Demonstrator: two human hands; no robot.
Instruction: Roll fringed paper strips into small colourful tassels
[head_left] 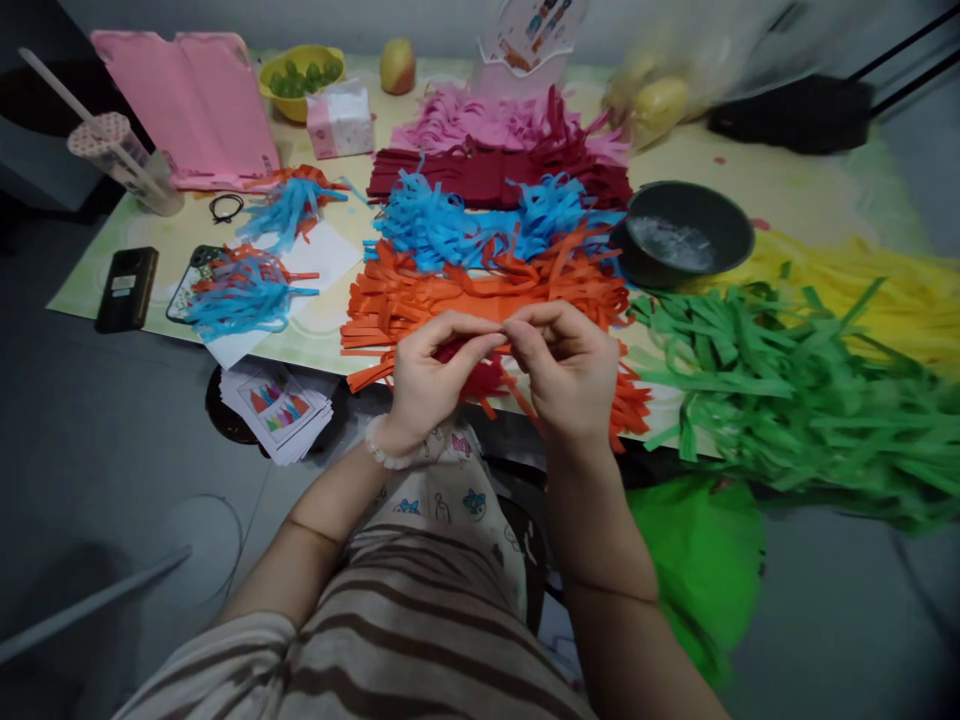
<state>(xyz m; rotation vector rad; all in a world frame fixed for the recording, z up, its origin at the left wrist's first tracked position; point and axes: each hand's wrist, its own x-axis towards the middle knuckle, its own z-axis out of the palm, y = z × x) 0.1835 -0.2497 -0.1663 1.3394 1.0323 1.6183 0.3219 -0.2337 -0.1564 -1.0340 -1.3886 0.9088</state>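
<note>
My left hand [431, 375] and my right hand [574, 370] meet fingertip to fingertip over the table's front edge. Both are closed in a pinch; whatever sits between the fingertips is too small to make out. Just behind them lies a bundle of orange fringed strips [472, 290]. Dark red strips [484, 380] show below my fingers, partly hidden by the hands. Farther back are rows of blue fringe [480, 228], maroon fringe [495, 175] and pink fringe [510, 118]. Two blue-and-orange tassels [247, 290] rest at the left.
A dark bowl [690, 225] with small clear pieces stands right of the fringes. Green strips [787, 380] and yellow strips [862, 290] cover the right side, some overhanging the edge. A pink stand [191, 105], tissue pack [340, 120], drink cup [124, 165] and black phone [127, 288] are left.
</note>
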